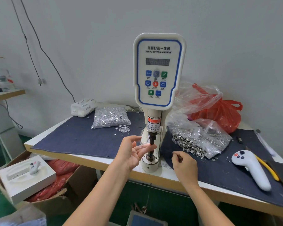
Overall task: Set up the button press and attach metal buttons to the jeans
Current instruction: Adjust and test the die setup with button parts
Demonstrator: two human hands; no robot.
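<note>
Two hands at the press point(158, 88), which stands upright at the table's point(104, 160) front edge.

At 9 o'clock from the press, a clear bag of flat silvery tacks point(110, 117) lies on dark denim cloth point(75, 139). The left hand point(131, 152) is spread, palm up, fingertips touching the dark metal punch point(152, 141) above the ridged die point(150, 156). The right hand point(184, 163) rests on the cloth at 5 o'clock, fingers curled; whether it pinches anything, I cannot tell. At 3 o'clock a crinkled bag spills shiny ring-shaped buttons point(198, 144). A smooth white handle-shaped controller point(250, 168) lies farthest right.
</note>
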